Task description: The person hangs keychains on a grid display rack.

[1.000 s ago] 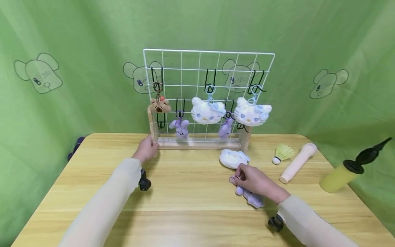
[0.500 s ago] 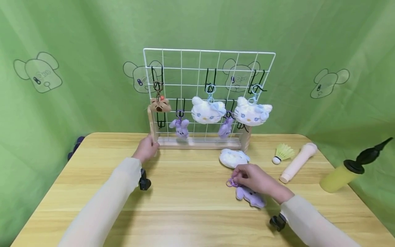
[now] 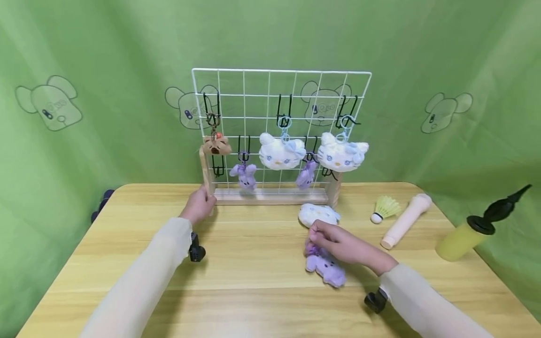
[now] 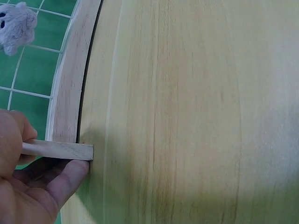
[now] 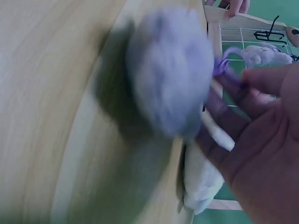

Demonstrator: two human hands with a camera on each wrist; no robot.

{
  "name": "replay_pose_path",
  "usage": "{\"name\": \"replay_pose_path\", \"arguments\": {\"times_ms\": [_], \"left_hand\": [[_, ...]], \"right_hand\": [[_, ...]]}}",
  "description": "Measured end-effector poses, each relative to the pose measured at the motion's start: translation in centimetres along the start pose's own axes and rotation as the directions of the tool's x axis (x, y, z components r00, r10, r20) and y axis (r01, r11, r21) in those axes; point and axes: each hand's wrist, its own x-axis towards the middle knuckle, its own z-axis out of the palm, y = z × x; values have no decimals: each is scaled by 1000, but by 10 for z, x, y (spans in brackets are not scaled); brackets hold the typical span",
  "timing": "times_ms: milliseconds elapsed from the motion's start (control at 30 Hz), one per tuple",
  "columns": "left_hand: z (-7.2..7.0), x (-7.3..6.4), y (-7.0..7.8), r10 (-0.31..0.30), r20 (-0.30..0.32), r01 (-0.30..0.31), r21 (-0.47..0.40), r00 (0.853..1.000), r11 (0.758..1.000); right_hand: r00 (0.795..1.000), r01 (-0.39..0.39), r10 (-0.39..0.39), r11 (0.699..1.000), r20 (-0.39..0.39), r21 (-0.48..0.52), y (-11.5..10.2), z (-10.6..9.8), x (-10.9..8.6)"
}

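Observation:
My right hand (image 3: 338,239) pinches the purple ring and clasp of a purple plush keychain (image 3: 327,270); in the right wrist view the plush (image 5: 170,70) hangs blurred beside the fingers. My left hand (image 3: 197,205) grips the wooden end foot (image 4: 60,150) of a white wire grid rack (image 3: 270,197), thumb on one side and fingers on the other. A white cat-face plush (image 3: 314,213) with a blue bow lies on the table just beyond my right hand. On the rack's black hooks hang a brown plush (image 3: 217,145), two purple plushes (image 3: 245,177) and two white cat plushes (image 3: 281,152).
At the right of the wooden table (image 3: 253,263) lie a yellow shuttlecock (image 3: 385,208) and a pale pink microphone-shaped stick (image 3: 405,221). A yellow hand pump (image 3: 460,239) with a black nozzle stands near the right edge. Green cloth (image 3: 270,33) hangs behind the rack.
The purple keychain has shifted left across the table and now hangs more below my right hand, which has raised its ring slightly. My left hand stays on the rack's foot.

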Motion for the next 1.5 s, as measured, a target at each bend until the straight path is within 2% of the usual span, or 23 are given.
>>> {"name": "replay_pose_path", "arguments": {"times_ms": [200,333,467,633,767,1167,1500], "left_hand": [[-2,-3,-4,-20,-4,20,-6,1000,1000],[-2,-2,-5,-17,3,17,-7,1000,1000],[-1,1,-6,-9,-2,9,0,1000,1000],[-1,2,-5,-3,0,3,-6,1000,1000],[0,3,-4,5,4,-5,-12,1000,1000],[-1,6,0,-1,17,1,-34,1000,999],[-3,4,-3,3,6,-3,-24,1000,1000]], "right_hand": [[997,49,-55,993,51,109,-3,11,17],[995,46,-61,986,85,162,-8,14,27],[995,44,-60,982,82,183,-16,15,39],[996,73,-70,994,-51,81,-32,20,56],[983,83,-80,996,-162,10,-48,25,72],[970,129,-140,989,-198,-66,-74,32,130],[929,188,-235,965,-285,-185,-90,48,171]]}}
